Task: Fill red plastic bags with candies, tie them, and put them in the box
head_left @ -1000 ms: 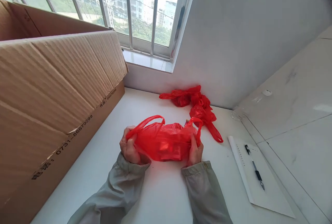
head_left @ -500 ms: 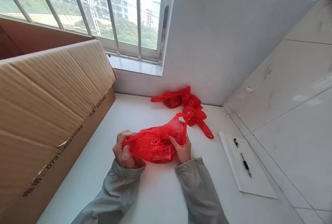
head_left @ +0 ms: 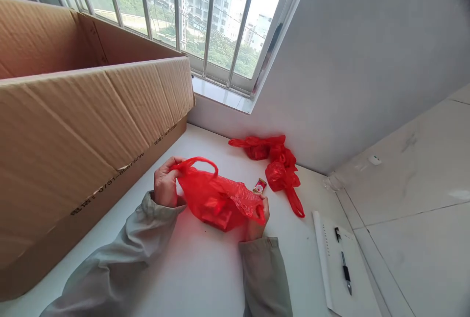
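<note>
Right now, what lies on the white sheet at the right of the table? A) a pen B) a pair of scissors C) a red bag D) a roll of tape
A: a dark pen lies lengthwise on the white sheet, to the right of the red bag that both hands hold.

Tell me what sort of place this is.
Likely a small packing corner indoors: a large brown cardboard box on a white table by a barred window, with a black pen on paper.
</note>
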`<state>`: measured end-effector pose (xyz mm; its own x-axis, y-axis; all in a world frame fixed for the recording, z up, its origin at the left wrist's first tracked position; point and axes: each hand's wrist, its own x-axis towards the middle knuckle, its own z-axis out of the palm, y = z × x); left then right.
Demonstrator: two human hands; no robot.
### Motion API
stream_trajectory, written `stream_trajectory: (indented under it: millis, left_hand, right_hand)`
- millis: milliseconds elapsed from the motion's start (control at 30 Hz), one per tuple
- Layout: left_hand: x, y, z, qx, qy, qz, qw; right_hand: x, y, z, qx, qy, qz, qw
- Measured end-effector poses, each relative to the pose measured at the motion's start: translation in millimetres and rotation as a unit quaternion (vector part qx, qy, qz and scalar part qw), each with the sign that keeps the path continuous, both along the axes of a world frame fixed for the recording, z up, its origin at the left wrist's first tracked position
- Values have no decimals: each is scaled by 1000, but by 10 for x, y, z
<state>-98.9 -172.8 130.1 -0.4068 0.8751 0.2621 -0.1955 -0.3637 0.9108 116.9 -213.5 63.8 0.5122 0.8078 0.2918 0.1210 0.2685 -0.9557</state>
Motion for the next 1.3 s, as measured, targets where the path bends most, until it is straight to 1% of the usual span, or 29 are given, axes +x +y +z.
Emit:
stream_trajectory:
  millis: [67,100,133,167,200,233,267,300,333,367,400,433,467,500,533,567,667,733,833,900,933,967,1033,1133,1200,1300]
  left_hand:
    - [-21,-91,162,9,38,20,999]
    - [-25,-159,257,35,80,33,996]
    - [-24,-238,358,73,132,48,987]
    - [-18,-322,459,129,212,63,967]
    - [-6,-405,554,206,295,80,930]
    - [11,-481,638,264,365,75,889]
    - [34,-544,704,312,424,44,849]
    - [62,-591,746,340,478,-4,810]
    - [93,-620,764,340,530,-63,774]
    - [126,-630,757,322,581,-120,738]
    - [157,-625,728,287,629,-166,703]
    - [185,-607,684,240,672,-195,673]
    - [207,-581,631,190,705,-211,650]
    - [223,-551,576,143,727,-220,634]
    - [232,-522,525,100,742,-226,624]
    - [236,-496,483,57,750,-234,616]
    - [227,-453,426,-41,761,-267,589]
    - [210,-455,437,-83,761,-281,579]
    - [177,-503,497,-125,756,-277,579]
    - [152,-558,553,-154,763,-264,570]
    - [141,-589,582,-166,765,-262,565]
    - [131,-620,612,-176,765,-262,561]
    - [117,-675,660,-195,757,-273,560]
    - [111,-732,675,-223,735,-290,571]
    - [128,-746,644,-231,728,-293,576]
    - [195,-726,575,-215,730,-306,572]
  right_hand:
    - [27,-68,87,-8,-19,-5,1000]
    - [46,-98,164,-7,-48,-6,999]
    - [64,-121,264,-3,-94,-4,996]
    - [79,-134,382,4,-154,3,988]
    - [89,-135,513,14,-227,14,974]
    - [92,-124,649,22,-302,30,952]
    - [86,-101,780,24,-372,48,927]
    - [71,-68,899,18,-430,68,900]
    - [49,-27,997,3,-480,92,872]
    - [21,19,1070,-20,-522,116,845]
    - [-9,67,1115,-49,-554,137,820]
    - [-38,114,1135,-76,-576,152,800]
    - [-62,158,1134,-98,-588,163,786]
    - [-79,196,1118,-110,-590,170,782]
    - [-87,227,1097,-114,-582,173,786]
    - [-84,250,1076,-112,-565,172,799]
    - [-22,276,1068,-104,-471,141,865]
    - [45,270,1112,-103,-410,91,902]
    - [140,250,1187,-81,-323,19,943]
    - [175,241,1207,-58,-259,-7,964]
    - [180,237,1209,-50,-230,-8,972]
    - [175,234,1210,-45,-205,2,978]
    - [145,222,1218,-41,-162,41,985]
    - [96,170,1277,-54,-131,101,985]
    - [93,109,1345,-71,-147,116,980]
    - [128,9,1456,-95,-245,124,957]
